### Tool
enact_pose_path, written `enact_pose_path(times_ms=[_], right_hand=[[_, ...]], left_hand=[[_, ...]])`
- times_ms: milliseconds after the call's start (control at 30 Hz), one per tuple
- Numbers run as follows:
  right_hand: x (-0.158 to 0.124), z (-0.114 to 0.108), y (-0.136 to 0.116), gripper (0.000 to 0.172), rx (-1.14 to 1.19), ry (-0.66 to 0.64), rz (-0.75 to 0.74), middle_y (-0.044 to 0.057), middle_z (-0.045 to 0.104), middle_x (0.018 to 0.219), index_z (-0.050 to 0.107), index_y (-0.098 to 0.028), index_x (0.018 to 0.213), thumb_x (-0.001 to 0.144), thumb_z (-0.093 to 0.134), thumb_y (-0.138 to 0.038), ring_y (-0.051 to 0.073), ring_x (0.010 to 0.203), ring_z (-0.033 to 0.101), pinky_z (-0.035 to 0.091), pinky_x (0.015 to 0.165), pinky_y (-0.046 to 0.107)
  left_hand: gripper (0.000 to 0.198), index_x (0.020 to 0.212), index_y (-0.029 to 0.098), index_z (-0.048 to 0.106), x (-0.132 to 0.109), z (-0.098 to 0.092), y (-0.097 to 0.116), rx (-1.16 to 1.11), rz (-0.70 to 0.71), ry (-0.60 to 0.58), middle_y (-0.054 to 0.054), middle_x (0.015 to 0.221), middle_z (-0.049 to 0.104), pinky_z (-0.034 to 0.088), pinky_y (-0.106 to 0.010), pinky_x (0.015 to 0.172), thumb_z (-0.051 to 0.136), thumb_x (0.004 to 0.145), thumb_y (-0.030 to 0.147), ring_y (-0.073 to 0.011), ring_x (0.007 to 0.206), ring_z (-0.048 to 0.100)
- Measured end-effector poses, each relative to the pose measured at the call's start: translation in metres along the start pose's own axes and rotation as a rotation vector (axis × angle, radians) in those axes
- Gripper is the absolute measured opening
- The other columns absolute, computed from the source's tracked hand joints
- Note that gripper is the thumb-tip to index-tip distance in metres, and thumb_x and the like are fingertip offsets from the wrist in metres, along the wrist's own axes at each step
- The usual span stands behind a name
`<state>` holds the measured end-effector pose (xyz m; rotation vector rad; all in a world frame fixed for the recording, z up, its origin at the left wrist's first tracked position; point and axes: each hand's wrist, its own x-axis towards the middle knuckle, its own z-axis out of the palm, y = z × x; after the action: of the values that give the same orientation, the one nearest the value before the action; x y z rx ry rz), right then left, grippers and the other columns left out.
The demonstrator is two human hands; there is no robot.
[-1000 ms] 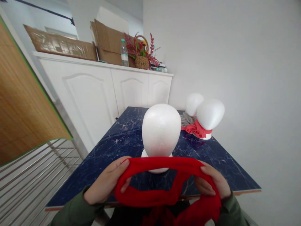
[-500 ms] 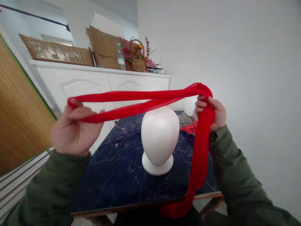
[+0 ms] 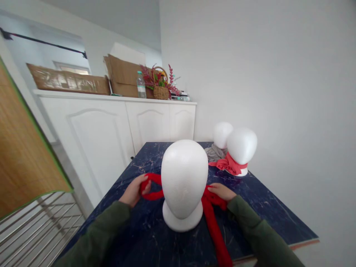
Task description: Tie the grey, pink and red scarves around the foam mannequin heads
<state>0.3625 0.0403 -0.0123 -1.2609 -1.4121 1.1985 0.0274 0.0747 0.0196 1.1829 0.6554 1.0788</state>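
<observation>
A white foam mannequin head (image 3: 184, 178) stands upright on its round base near the table's front. Behind its neck runs a red scarf (image 3: 213, 222), partly hidden by the head. My left hand (image 3: 137, 190) is closed on the looped end of the scarf, left of the head. On the right side, my right hand (image 3: 222, 192) grips the scarf's bunched part, and a long tail hangs from there toward the table's front edge.
The dark blue marbled table (image 3: 133, 230) holds two more foam heads (image 3: 241, 146) at the back right, one with a coral scarf (image 3: 229, 165), another beside a grey scarf (image 3: 215, 152). A white cabinet (image 3: 97, 133) bears cardboard boxes, a bottle (image 3: 141, 86) and a flower basket (image 3: 161, 92). A metal rack (image 3: 41, 230) stands left.
Both hands have lowered the stretched scarf from above the mannequin head to behind its neck. They are closer together now, and the view has shifted so the back-right heads show fully.
</observation>
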Motion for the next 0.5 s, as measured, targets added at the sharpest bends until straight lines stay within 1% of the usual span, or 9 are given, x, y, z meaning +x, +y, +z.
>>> enact_pose_path(times_ms=[33, 67, 100, 167, 233, 300, 367, 433, 500], right_hand=[[-0.005, -0.001, 0.012, 0.022, 0.006, 0.007, 0.021, 0.002, 0.063, 0.066, 0.056, -0.013, 0.076, 0.061, 0.061, -0.030, 0.015, 0.061, 0.057, 0.045, 0.061, 0.029], [-0.009, 0.000, 0.021, 0.027, 0.037, 0.014, 0.037, 0.003, 0.064, 0.074, 0.056, -0.014, 0.083, 0.063, 0.061, -0.030, 0.016, 0.067, 0.059, 0.045, 0.066, 0.031], [-0.013, 0.001, 0.027, 0.032, 0.087, 0.012, 0.054, 0.004, 0.064, 0.080, 0.054, -0.015, 0.090, 0.063, 0.060, -0.030, 0.016, 0.071, 0.059, 0.045, 0.070, 0.033], [-0.021, 0.007, 0.031, 0.041, 0.229, -0.039, 0.084, 0.005, 0.063, 0.089, 0.049, -0.017, 0.101, 0.063, 0.060, -0.026, 0.017, 0.077, 0.060, 0.043, 0.075, 0.036], [-0.030, 0.017, 0.025, 0.049, 0.398, -0.156, 0.091, 0.006, 0.061, 0.096, 0.045, -0.018, 0.107, 0.061, 0.061, -0.020, 0.018, 0.081, 0.059, 0.041, 0.079, 0.037], [-0.040, 0.030, 0.018, 0.056, 0.548, -0.247, 0.054, 0.006, 0.056, 0.108, 0.043, -0.020, 0.112, 0.059, 0.059, -0.013, 0.018, 0.089, 0.057, 0.039, 0.084, 0.037], [-0.052, 0.042, 0.012, 0.063, 0.635, -0.255, 0.003, 0.006, 0.050, 0.116, 0.040, -0.021, 0.116, 0.057, 0.056, -0.008, 0.018, 0.096, 0.053, 0.036, 0.087, 0.036], [-0.063, 0.057, 0.012, 0.072, 0.667, -0.172, -0.026, 0.005, 0.048, 0.119, 0.033, -0.024, 0.122, 0.056, 0.054, -0.005, 0.018, 0.095, 0.053, 0.037, 0.087, 0.036], [-0.075, 0.075, 0.014, 0.078, 0.713, -0.052, -0.036, 0.004, 0.048, 0.119, 0.024, -0.027, 0.127, 0.058, 0.052, -0.005, 0.018, 0.090, 0.055, 0.038, 0.085, 0.038]], left_hand=[[0.030, 0.052, 0.012, 0.048, -0.015, 0.001, -0.011, 0.058, -0.067, -0.038, 0.002, 0.036, 0.043, 0.030, -0.018, 0.037, 0.044, 0.076, 0.029, -0.0061, 0.033, 0.038], [0.028, 0.058, 0.011, 0.053, -0.028, 0.004, -0.020, 0.104, -0.139, -0.087, 0.000, 0.041, 0.050, 0.033, -0.020, 0.039, 0.042, 0.076, 0.030, -0.0087, 0.036, 0.044], [0.027, 0.065, 0.010, 0.057, -0.040, 0.010, -0.027, 0.145, -0.203, -0.159, -0.004, 0.046, 0.056, 0.037, -0.022, 0.042, 0.040, 0.075, 0.029, -0.0117, 0.040, 0.050], [0.025, 0.075, 0.008, 0.060, -0.057, 0.026, -0.036, 0.182, -0.327, -0.314, -0.009, 0.062, 0.064, 0.043, -0.026, 0.050, 0.040, 0.072, 0.023, -0.0174, 0.053, 0.058], [0.023, 0.079, 0.009, 0.061, -0.062, 0.046, -0.042, 0.205, -0.388, -0.417, -0.011, 0.076, 0.065, 0.045, -0.029, 0.056, 0.043, 0.069, 0.018, -0.0198, 0.062, 0.061], [0.021, 0.084, 0.011, 0.061, -0.058, 0.065, -0.048, 0.244, -0.410, -0.439, -0.010, 0.081, 0.063, 0.046, -0.029, 0.057, 0.049, 0.068, 0.018, -0.0185, 0.062, 0.060], [0.025, 0.090, 0.012, 0.059, -0.051, 0.078, -0.055, 0.276, -0.417, -0.434, -0.009, 0.082, 0.062, 0.047, -0.029, 0.054, 0.056, 0.067, 0.021, -0.0162, 0.058, 0.059], [0.032, 0.095, 0.014, 0.056, -0.046, 0.086, -0.063, 0.288, -0.387, -0.418, -0.008, 0.082, 0.061, 0.047, -0.030, 0.053, 0.061, 0.064, 0.023, -0.0155, 0.058, 0.057], [0.036, 0.097, 0.014, 0.056, -0.046, 0.089, -0.070, 0.305, -0.275, -0.410, -0.008, 0.082, 0.061, 0.048, -0.032, 0.059, 0.064, 0.062, 0.023, -0.0172, 0.065, 0.056]])
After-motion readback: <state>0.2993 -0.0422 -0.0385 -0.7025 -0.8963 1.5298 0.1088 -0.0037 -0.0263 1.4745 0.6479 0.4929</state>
